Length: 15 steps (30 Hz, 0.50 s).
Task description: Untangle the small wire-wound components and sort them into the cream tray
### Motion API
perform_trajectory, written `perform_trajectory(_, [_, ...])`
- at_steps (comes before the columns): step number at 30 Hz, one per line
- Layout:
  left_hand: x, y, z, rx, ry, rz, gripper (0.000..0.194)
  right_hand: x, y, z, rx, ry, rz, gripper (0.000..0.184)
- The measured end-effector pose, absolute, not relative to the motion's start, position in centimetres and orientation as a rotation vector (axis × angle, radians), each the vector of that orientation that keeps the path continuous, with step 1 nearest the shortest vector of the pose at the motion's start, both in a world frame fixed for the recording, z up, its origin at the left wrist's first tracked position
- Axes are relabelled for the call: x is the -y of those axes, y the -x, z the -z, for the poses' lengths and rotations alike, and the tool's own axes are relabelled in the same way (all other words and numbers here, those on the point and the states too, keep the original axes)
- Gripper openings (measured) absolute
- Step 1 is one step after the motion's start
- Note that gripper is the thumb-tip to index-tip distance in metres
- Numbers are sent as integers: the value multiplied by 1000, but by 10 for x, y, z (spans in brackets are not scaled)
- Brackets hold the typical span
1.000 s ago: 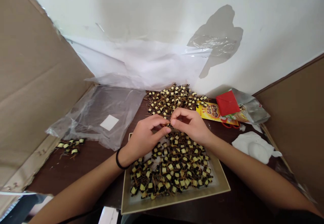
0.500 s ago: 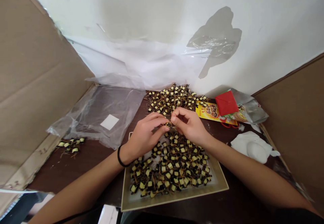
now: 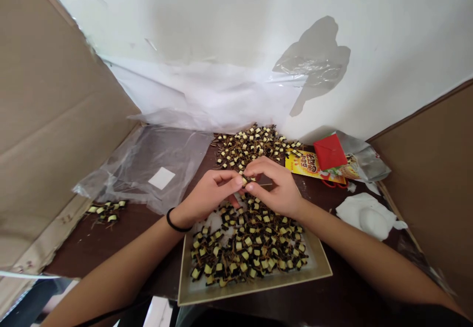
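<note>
My left hand (image 3: 210, 196) and my right hand (image 3: 275, 186) meet above the far edge of a shallow beige tray (image 3: 318, 270). Both pinch one small black-and-yellow wired part (image 3: 244, 181) between thumbs and fingertips. The tray holds several such parts (image 3: 247, 248) in a heap under my hands. A second heap of the same parts (image 3: 251, 145) lies on the dark table just beyond my fingers, against the white wall. A black band circles my left wrist.
A clear plastic bag (image 3: 148, 167) with a white label lies to the left. A few loose parts (image 3: 105, 211) sit by the cardboard wall (image 3: 48, 120). At right lie a yellow snack packet (image 3: 306, 164), a red card (image 3: 328, 152) and crumpled white tissue (image 3: 369, 214).
Both hands have kept the pinch on the small part and turned slightly, my left fingers stretching flatter toward the right hand. The camera view has shifted a little.
</note>
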<state>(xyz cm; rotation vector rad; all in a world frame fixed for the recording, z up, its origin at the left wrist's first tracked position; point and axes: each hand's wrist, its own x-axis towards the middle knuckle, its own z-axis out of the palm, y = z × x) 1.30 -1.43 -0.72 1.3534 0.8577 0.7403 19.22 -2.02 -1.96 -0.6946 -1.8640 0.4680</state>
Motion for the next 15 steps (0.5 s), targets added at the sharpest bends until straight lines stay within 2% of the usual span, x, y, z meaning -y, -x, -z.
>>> perform_trajectory(3, [14, -13, 7, -873, -1371, -743, 44, 21, -192, 20, 1853, 723, -441, 16])
perform_trajectory(10, [16, -13, 7, -896, -1425, -841, 51, 25, -190, 18, 1798, 799, -317, 9])
perform_trajectory(15, [18, -14, 4, -948, -1517, -896, 42, 27, -189, 17, 1776, 839, -227, 7])
